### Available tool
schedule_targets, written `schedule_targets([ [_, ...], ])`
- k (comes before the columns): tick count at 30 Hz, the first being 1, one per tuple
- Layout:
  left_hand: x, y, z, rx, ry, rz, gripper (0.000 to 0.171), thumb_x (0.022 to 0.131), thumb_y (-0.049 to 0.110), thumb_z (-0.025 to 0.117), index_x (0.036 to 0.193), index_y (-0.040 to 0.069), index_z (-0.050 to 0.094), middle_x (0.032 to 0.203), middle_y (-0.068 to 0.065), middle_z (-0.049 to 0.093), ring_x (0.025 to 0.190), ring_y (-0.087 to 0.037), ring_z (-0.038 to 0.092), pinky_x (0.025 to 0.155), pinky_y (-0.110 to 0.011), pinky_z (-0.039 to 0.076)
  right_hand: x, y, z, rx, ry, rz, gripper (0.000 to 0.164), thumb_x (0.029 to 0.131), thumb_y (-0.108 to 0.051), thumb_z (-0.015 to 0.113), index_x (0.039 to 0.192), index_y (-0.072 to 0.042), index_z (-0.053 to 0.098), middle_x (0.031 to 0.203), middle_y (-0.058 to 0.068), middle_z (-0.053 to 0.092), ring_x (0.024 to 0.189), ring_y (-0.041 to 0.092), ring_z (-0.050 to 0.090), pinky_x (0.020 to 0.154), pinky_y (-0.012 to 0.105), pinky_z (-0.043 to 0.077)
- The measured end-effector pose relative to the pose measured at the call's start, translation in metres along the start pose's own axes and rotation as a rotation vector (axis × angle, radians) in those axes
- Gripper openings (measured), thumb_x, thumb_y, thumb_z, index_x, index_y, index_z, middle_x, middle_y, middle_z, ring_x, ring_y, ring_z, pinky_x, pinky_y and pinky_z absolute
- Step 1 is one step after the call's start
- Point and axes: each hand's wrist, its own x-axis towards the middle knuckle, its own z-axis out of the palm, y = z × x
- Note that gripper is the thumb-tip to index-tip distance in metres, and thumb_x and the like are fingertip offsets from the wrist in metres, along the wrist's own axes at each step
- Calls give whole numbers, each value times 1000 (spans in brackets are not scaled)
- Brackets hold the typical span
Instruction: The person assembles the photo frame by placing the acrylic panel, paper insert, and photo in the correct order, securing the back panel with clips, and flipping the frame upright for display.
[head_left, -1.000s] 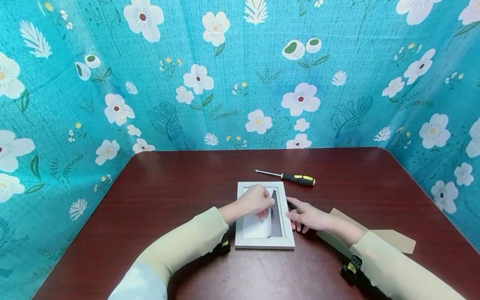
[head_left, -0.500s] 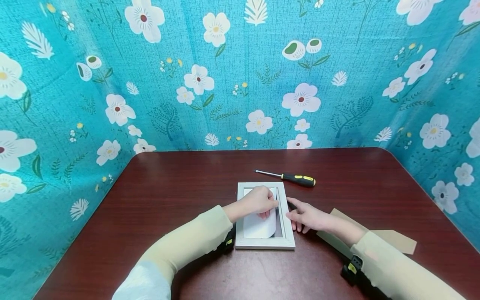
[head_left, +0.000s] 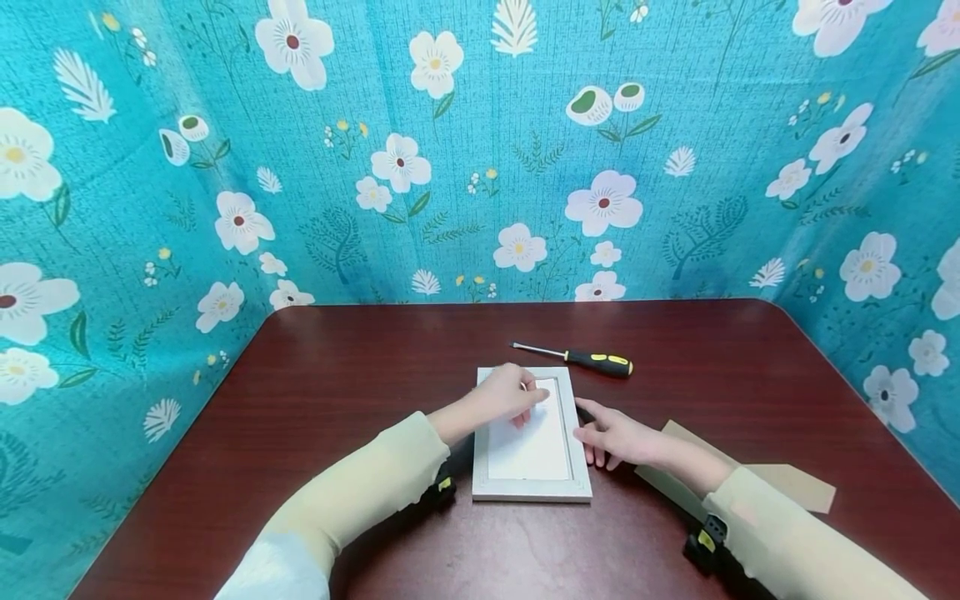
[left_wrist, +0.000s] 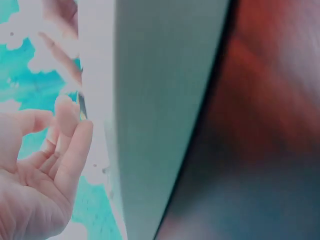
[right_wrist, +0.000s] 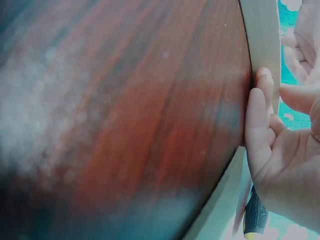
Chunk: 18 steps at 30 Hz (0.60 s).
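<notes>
A white picture frame [head_left: 532, 492] lies flat on the dark red-brown table. A white sheet of paper [head_left: 528, 458] spans its opening. Over the upper part of the sheet is my left hand [head_left: 506, 394], its fingers loosely bent; in the left wrist view, nothing shows between its fingers [left_wrist: 75, 155] and thumb. My right hand [head_left: 622, 435] rests at the frame's right side. Seen from the right wrist, its fingertips [right_wrist: 257, 102] touch the side edge of the frame [right_wrist: 265, 37], and the thumb sits near the top of that edge.
Beyond the frame lies a screwdriver [head_left: 600, 362] with a black and yellow handle. Flat brown card pieces [head_left: 798, 486] lie on the right, partly under the right forearm. A blue flowered cloth [head_left: 450, 192] hangs behind the table [head_left: 360, 350].
The paper's curled right side has spread rightward and now covers the dark strip in the frame's opening. My left hand moved slightly right, then back left and up. My right hand stayed put.
</notes>
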Motion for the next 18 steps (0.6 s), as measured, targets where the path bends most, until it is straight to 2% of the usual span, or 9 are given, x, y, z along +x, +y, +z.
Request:
schedule_targets([
  [5, 4, -19, -37, -14, 137, 43, 29, 97, 24, 60, 87, -3, 66, 60, -6, 64, 50, -22, 64, 49, -28, 50, -1, -2, 1, 2, 0, 5, 64, 102, -13, 49, 148, 11, 10, 69, 8, 58, 58, 19, 51, 50, 33, 44],
  [8, 8, -35, -57, -1, 220, 26, 27, 98, 23, 59, 93, -3, 65, 64, -8, 65, 54, -25, 64, 53, -31, 52, -1, -2, 0, -6, -1, 6, 65, 102, -13, 49, 147, 12, 10, 69, 8, 58, 58, 19, 51, 50, 33, 45],
  [10, 11, -47, -66, 34, 243, -10, 25, 98, 24, 60, 94, 0, 64, 67, -7, 65, 57, -25, 64, 57, -30, 51, -1, -2, 0, -12, 0, 8, 64, 102, -13, 48, 147, 12, 10, 69, 7, 58, 58, 19, 51, 50, 33, 45],
  [12, 14, -59, -71, 66, 217, -63, 23, 98, 26, 60, 94, 3, 62, 69, -6, 64, 59, -23, 63, 58, -30, 51, -1, -2, 0, -16, -2, 9, 64, 102, -13, 48, 147, 12, 10, 69, 7, 58, 57, 19, 51, 50, 33, 45],
  [15, 17, -72, -75, 74, 92, -110, 26, 96, 33, 61, 96, 7, 58, 73, -6, 62, 61, -20, 60, 58, -30, 51, -1, -2, 1, -16, -1, 10, 64, 102, -12, 48, 147, 13, 10, 69, 6, 58, 57, 19, 51, 50, 33, 45],
  [18, 20, -80, -75, -27, -44, -122, 33, 94, 37, 63, 102, 6, 58, 77, -9, 60, 64, -19, 57, 60, -33, 54, -1, -1, 2, -11, 5, 9, 64, 102, -13, 48, 147, 12, 10, 68, 6, 58, 57, 19, 51, 50, 33, 44],
])
